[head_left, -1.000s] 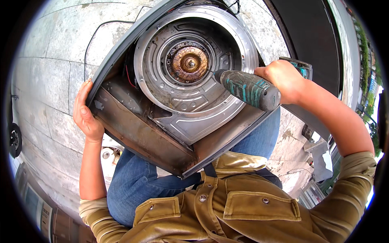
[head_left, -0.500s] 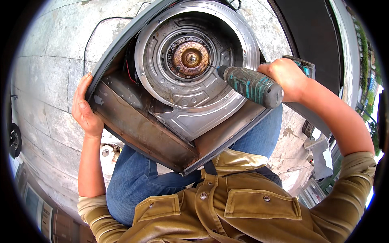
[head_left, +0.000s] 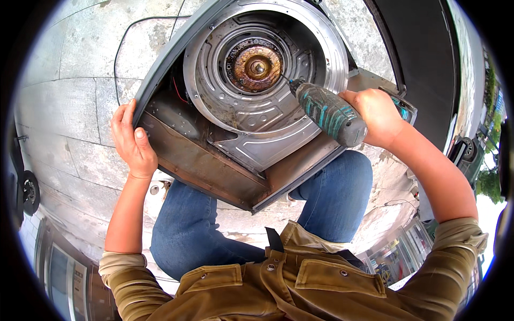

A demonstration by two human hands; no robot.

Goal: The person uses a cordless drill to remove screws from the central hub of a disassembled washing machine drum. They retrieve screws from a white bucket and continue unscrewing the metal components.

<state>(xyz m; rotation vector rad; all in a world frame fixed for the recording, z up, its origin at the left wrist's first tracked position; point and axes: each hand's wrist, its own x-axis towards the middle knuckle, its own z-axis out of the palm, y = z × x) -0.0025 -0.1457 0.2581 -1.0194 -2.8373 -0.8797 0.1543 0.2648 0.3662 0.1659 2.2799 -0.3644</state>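
Observation:
A square metal appliance housing point(head_left: 201, 163), tilted against my knees, carries a round metal fan casing point(head_left: 326, 72). At the casing's centre is a brown, grease-coated hub point(head_left: 258, 68) with a shaft end. My right hand point(head_left: 375, 115) is closed around the grip of a dark, teal-marked cordless drill point(head_left: 329, 112). The drill points left into the casing, its thin bit reaching the rim of the hub; the exact contact point is too small to tell. My left hand point(head_left: 134, 142) lies against the housing's left outer edge, fingers stretched out flat and thumb apart.
A large dark panel point(head_left: 420, 59) stands at the right. A black cable point(head_left: 123, 45) runs over the concrete floor point(head_left: 80, 123) at the far left. A wheel point(head_left: 30, 192) shows at the left rim. A small pale object point(head_left: 156, 192) lies beside my left knee.
The housing sits slightly farther up and right in view, and more of my legs shows below it. The drill has stayed at the hub, its bit now nearer the hub's right upper rim.

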